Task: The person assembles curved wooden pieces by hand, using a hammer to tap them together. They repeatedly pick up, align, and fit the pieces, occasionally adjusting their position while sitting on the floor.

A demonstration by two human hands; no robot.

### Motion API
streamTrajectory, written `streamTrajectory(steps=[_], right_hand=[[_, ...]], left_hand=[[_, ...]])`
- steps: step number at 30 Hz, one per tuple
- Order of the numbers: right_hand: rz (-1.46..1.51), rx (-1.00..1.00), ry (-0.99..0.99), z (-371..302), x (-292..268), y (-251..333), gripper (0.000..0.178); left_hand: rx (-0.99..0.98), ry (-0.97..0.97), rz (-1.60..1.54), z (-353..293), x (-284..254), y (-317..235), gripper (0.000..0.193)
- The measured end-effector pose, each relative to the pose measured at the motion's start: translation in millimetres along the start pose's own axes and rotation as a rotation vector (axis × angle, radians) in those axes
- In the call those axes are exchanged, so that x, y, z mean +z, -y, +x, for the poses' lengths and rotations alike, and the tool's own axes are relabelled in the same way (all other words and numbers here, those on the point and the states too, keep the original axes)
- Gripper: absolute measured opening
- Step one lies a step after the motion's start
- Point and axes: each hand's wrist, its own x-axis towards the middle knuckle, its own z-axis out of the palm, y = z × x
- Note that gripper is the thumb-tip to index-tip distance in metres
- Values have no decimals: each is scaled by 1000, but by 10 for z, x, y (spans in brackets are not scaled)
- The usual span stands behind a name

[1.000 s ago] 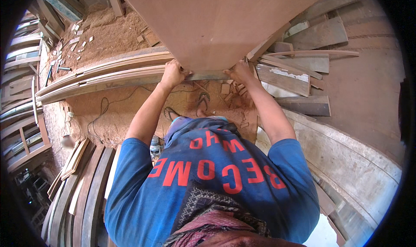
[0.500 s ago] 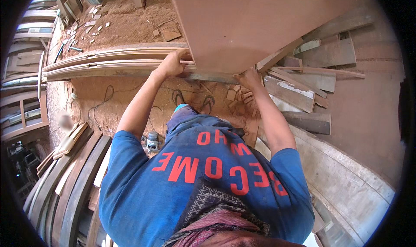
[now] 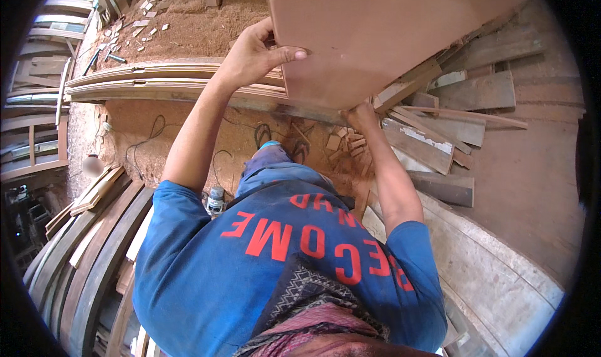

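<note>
A large smooth brown wooden panel point(image 3: 382, 37) stands tilted in front of me, its lower edge by a long stack of thin boards point(image 3: 156, 87). My left hand point(image 3: 253, 57) grips the panel's left edge, thumb laid on the near face and the other fingers partly hidden behind it. Closed on the panel's lower right corner is my right hand point(image 3: 362, 116), with its fingertips mostly hidden. The boards run from the left to beneath the panel.
Sawdust and wood scraps cover the floor. A trim router point(image 3: 215, 201) and a loose cord point(image 3: 147, 138) lie near my left side. Planks point(image 3: 103, 263) pile at lower left. Several offcuts point(image 3: 416, 145) and a large pale board point(image 3: 485, 263) lie on the right.
My left hand has moved up the panel's left edge, from its lower corner, and its thumb now rests on the face. The right hand stays at the lower corner. The panel shifts slightly right.
</note>
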Motion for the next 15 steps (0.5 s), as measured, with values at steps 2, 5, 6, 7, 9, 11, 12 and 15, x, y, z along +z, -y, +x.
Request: streamTrajectory(steps=[2, 5, 6, 7, 9, 11, 12, 15], right_hand=[[17, 52, 20, -7, 68, -64, 47], [-59, 62, 11, 24, 191, -154, 45], [-107, 55, 9, 20, 222, -163, 45], [-38, 43, 23, -7, 163, -60, 45], [100, 23, 43, -56, -8, 80, 46], [79, 30, 43, -65, 34, 46, 46], [60, 27, 44, -41, 15, 46, 46], [68, 72, 163, -2, -62, 32, 45]], left_hand=[[-18, -3, 74, -32, 19, -76, 47], [-28, 48, 134, -23, -36, -145, 43], [-32, 70, 139, -42, -62, -130, 42], [-71, 47, 85, -82, -71, -97, 38], [-73, 20, 61, -83, -77, -86, 39], [-69, -14, 52, -76, -31, -66, 41], [-61, -43, 50, -85, 7, -24, 42], [-53, -47, 26, -56, 6, 13, 46]])
